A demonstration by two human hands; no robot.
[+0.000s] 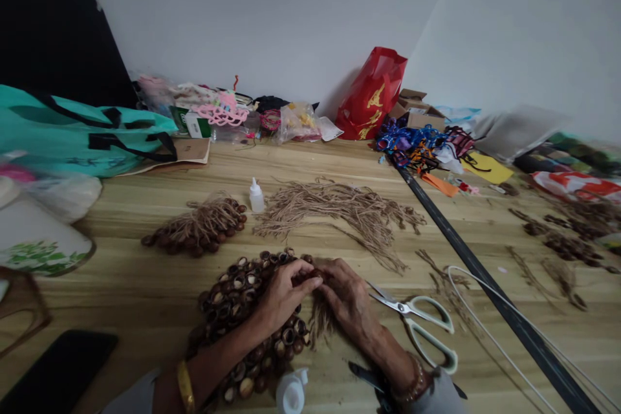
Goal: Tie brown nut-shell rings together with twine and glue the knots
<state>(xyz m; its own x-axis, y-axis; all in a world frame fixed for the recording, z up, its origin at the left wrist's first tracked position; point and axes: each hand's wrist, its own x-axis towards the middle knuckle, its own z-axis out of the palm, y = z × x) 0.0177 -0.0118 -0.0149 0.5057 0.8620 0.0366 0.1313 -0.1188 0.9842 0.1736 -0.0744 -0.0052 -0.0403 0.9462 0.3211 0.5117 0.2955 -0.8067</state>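
Observation:
My left hand (286, 291) reaches over a pile of hollow brown nut shells (237, 284), its thumb and fingers pinched together. Facing it, my right hand (352, 301) is closed with bent fingers. Between the fingertips of both hands is a small brown nut shell (316, 273), mostly covered. Strands of brown twine (320, 323) hang below my fingers. Scissors with pale handles (412, 314) lie spread just right of my right hand. Beyond my hands lies a loose bundle of cut twine (334, 204).
A small dropper bottle (257, 197) stands by a bunch of corded nut shells (198, 226). A white bottle (292, 391) is near the front edge. A phone (58, 369) lies left, a white cable (490, 330) right. Bags, including a red one (371, 97), line the wall.

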